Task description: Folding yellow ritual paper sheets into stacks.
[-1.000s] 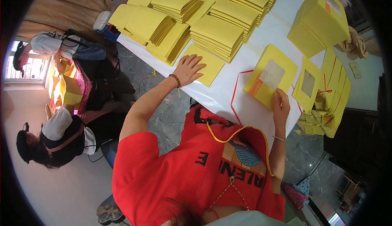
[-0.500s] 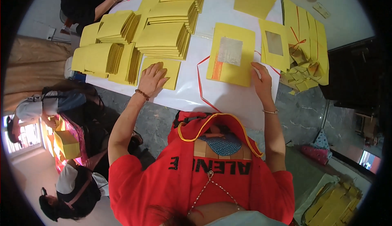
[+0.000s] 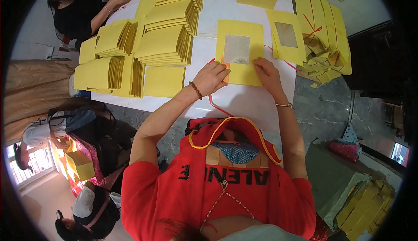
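A flat yellow paper piece [image 3: 241, 77] with a grey, shiny rectangular window lies in front of me on the white-covered table [image 3: 257, 106]. An orange strip runs along its lower left, beneath the window. My left hand [image 3: 212, 78] rests there, its fingers reaching over the lower left edge and the thumb apart. At the right edge, my right hand [image 3: 268, 74] touches the paper with slightly bent fingertips. Neither hand lifts the paper off the table. What lies under the fingertips is hidden.
Stacks of folded yellow paper [image 3: 161, 47] fill the table's left side, beside a single flat piece [image 3: 164, 82]. A second windowed piece [image 3: 283, 51] lies to the right, near a tied yellow bundle [image 3: 320, 27]. Red ribbon [image 3: 213, 101] crosses the table. A co-worker [image 3: 80, 10] works far left.
My left hand has left the flat yellow piece by the stacks and come right to the windowed paper. My right hand stays at that paper's right edge. The view has shifted somewhat.
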A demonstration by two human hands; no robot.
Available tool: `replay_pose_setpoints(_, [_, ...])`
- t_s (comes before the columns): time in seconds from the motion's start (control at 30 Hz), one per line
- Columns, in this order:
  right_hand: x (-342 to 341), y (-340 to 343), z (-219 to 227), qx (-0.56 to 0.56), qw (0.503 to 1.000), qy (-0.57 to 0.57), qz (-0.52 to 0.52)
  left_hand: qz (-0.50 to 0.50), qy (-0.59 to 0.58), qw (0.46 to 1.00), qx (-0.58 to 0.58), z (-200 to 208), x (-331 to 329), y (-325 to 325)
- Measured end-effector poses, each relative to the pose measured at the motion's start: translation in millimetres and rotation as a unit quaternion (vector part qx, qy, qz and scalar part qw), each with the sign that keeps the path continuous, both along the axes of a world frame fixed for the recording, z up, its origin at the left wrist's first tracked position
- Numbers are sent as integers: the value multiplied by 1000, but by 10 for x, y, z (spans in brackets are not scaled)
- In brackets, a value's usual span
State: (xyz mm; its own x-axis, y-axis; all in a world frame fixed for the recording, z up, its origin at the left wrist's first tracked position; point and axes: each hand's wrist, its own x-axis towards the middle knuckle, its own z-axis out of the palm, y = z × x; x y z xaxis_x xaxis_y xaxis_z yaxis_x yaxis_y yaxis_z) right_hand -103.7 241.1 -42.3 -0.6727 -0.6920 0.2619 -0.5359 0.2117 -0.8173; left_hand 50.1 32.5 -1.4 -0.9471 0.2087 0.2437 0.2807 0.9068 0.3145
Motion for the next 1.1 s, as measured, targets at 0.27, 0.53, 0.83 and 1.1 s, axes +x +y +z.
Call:
replay_pose_setpoints(0.27, [-45, 52, -106, -113, 930, -349, -19, -17, -45, 990, 134, 54, -150, -167])
replay_pose_setpoints(0.53, [-43, 73, -33, -101, 949, -299, 6, 70, -240, 893, 375, -64, -297, -341])
replay_pose_setpoints(0.83, [-13, 69, -71, -131, 924, -359, 5, 77, -280, 868, 403, -264, -358, -453])
replay_pose_setpoints(1.1, [-67, 102, -237, -99, 948, -300, 36, 99, -351, 834, 414, 13, -450, -433])
